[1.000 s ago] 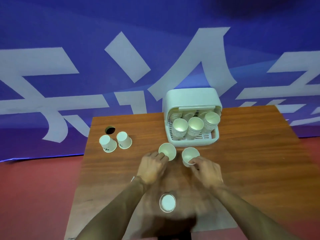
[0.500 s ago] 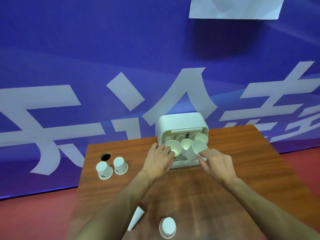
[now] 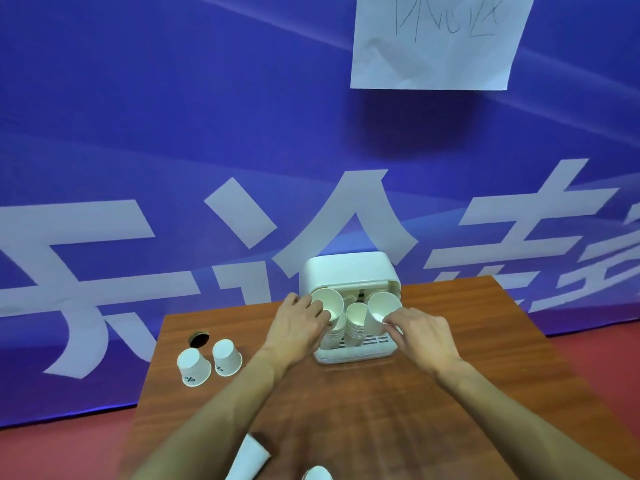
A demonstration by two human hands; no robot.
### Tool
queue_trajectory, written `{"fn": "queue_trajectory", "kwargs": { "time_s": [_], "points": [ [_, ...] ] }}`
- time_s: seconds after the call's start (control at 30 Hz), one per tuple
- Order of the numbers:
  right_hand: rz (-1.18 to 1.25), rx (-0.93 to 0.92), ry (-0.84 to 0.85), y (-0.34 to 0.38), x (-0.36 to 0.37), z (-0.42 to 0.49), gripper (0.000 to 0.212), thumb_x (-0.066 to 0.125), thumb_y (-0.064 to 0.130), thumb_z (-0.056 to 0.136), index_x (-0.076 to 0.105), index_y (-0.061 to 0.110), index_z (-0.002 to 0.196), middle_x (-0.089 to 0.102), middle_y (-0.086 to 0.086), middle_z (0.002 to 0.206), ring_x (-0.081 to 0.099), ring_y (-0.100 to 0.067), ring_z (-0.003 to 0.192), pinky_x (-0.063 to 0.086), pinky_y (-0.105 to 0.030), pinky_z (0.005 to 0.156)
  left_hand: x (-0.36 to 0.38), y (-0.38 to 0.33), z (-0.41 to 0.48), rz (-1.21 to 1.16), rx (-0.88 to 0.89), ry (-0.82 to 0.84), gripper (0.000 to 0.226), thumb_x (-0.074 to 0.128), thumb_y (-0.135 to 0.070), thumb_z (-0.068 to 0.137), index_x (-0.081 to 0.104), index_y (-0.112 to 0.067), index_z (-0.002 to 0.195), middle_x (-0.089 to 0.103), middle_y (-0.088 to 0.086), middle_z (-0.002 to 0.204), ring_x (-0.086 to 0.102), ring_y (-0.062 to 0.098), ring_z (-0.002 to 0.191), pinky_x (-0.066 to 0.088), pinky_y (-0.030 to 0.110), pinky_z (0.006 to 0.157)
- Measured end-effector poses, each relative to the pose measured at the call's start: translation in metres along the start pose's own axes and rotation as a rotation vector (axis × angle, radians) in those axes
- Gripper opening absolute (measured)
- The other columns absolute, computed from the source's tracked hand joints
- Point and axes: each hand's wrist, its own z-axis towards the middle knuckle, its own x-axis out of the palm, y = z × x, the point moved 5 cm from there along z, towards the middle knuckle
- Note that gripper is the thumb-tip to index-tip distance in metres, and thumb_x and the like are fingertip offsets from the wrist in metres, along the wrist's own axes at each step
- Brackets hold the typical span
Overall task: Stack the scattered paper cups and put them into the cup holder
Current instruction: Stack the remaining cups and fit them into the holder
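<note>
The cup holder (image 3: 348,271) at the table's (image 3: 450,393) far edge contains stacked cups (image 3: 356,323), mouths tilted nearward. There left hand (image 3: 298,323) grips one cup (image 3: 327,301); right hand (image 3: 422,332) pinches another cup (image 3: 382,306).

- We see a brown wooden table (image 3: 450,393) with a round hole (image 3: 199,339) near its far left corner.
- A white cup holder (image 3: 346,271) stands at the middle of its far edge.
- Just beside the hole stand two upside-down cups side by side, the left cup (image 3: 194,367) and the right cup (image 3: 227,356).
- At the near edge we find a fallen cup (image 3: 249,459) on its side, and near it an edge cup (image 3: 318,474) mostly out of view.
</note>
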Motion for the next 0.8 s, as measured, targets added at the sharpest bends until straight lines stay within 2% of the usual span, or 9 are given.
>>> {"fn": "queue_trajectory", "kwargs": {
  "time_s": [0.17,0.37,0.57,0.8],
  "points": [
    [0.007,-0.057,0.002,-0.004,0.002,0.009,0.006,0.067,0.042,0.089,0.066,0.036,0.088,0.066,0.018,0.082,0.061,-0.006,0.071,0.036,-0.024,0.045,-0.001,-0.004,0.007,0.036,-0.024,0.024,0.018,0.062,-0.028,0.088,0.061,-0.019,0.072,0.055,0.001,0.07,0.049,0.025,0.065,0.039,0.036,0.062],
    [0.036,-0.136,-0.012,-0.017,-0.005,0.025,0.008,0.062,0.042,0.092,0.064,0.034,0.09,0.066,0.016,0.084,0.063,-0.006,0.076,0.045,-0.026,0.048,0.002,-0.01,0.034,0.055,-0.066,0.105,0.014,0.07,-0.025,0.082,0.062,-0.02,0.072,0.055,-0.001,0.069,0.05,0.025,0.064,0.042,0.035,0.06],
    [0.092,-0.159,0.013,-0.032,0.009,0.04,0.009,0.062,0.044,0.092,0.063,0.035,0.09,0.065,0.018,0.086,0.063,-0.004,0.079,0.044,-0.025,0.051,0.011,-0.014,0.051,0.045,-0.16,0.143,0.02,0.074,-0.03,0.079,0.059,-0.023,0.067,0.055,-0.003,0.066,0.05,0.023,0.06,0.037,0.031,0.052],
    [0.163,-0.241,0.086,-0.039,0.026,0.056,0.016,0.049,0.042,0.099,0.06,0.032,0.098,0.064,0.014,0.097,0.061,-0.01,0.089,0.035,-0.027,0.058,0.035,-0.016,0.055,0.051,-0.246,0.225,0.023,0.08,-0.027,0.071,0.058,-0.024,0.066,0.054,-0.004,0.065,0.051,0.022,0.058,0.033,0.031,0.051]
  ]
}}
